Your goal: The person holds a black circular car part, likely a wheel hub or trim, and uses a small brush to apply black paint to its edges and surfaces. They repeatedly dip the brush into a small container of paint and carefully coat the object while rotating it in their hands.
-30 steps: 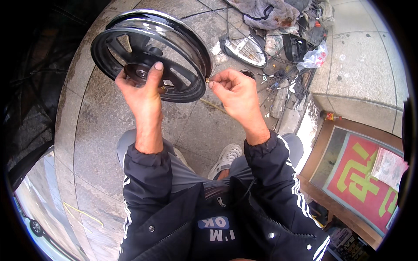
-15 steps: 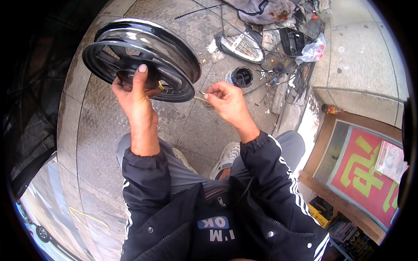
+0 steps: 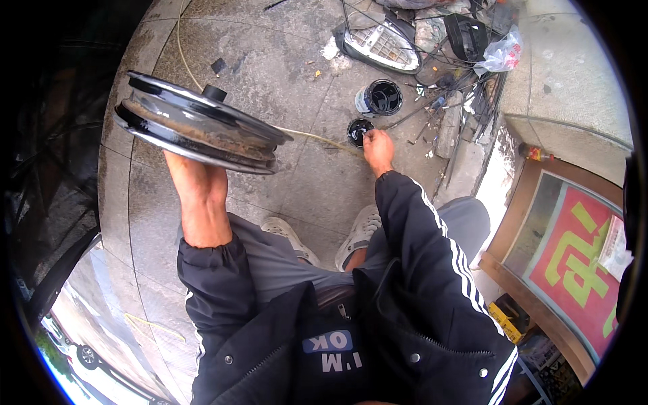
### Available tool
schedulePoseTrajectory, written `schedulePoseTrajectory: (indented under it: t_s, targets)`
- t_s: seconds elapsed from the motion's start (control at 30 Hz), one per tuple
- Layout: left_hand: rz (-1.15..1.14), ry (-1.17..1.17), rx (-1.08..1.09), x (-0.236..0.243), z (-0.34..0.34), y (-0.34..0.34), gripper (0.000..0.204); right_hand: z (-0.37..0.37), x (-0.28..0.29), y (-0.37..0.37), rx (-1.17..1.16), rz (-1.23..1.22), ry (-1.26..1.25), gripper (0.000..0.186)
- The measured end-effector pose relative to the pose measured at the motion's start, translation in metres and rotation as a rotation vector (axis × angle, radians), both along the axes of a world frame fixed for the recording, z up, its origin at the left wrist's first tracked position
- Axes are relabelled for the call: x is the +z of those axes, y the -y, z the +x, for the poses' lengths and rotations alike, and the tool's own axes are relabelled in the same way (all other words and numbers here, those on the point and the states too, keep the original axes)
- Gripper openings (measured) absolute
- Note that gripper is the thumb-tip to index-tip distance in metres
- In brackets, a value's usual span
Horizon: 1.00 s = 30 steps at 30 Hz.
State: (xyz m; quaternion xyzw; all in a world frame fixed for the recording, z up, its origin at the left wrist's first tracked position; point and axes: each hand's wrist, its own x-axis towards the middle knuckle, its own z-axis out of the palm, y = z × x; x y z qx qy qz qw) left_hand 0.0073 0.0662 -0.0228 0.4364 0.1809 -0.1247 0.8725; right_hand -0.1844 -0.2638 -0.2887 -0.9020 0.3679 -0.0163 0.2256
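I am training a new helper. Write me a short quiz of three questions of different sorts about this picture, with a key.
1. True or false: the left hand holds the black wheel rim from below, with the rim turned nearly edge-on to the camera.
2. Multiple choice: the right hand reaches down to
A. a white shoe
B. the small round black lid on the pavement
C. a plastic bag
3. Fill in: just beyond the lid stands an open ____ with a dark inside.

Key
1. true
2. B
3. can
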Motion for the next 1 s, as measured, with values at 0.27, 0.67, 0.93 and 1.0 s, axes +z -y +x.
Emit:
schedulePoseTrajectory:
  t_s: [0.27, 0.67, 0.93, 1.0]
  targets:
    - [-0.223, -0.022, -0.106, 0.002, -0.017, -0.004, 0.047, 0.032, -0.009, -0.005, -0.178, 0.033, -0.092, 0.021]
    - [-0.165, -0.124, -0.125, -0.011, -0.010, 0.005, 0.037, -0.011, -0.040, 0.019, -0.216, 0.412, 0.151, 0.016]
    - [-0.213, 0.039, -0.247, -0.007, -0.007, 0.025, 0.048, -0.021, 0.062, 0.037, -0.817, 1.358, 0.402, 0.011]
    - [-0.168, 0.034, -0.211, -0.008, -0.007, 0.029, 0.045, -0.002, 0.129, 0.027, -0.664, 1.452, 0.515, 0.011]
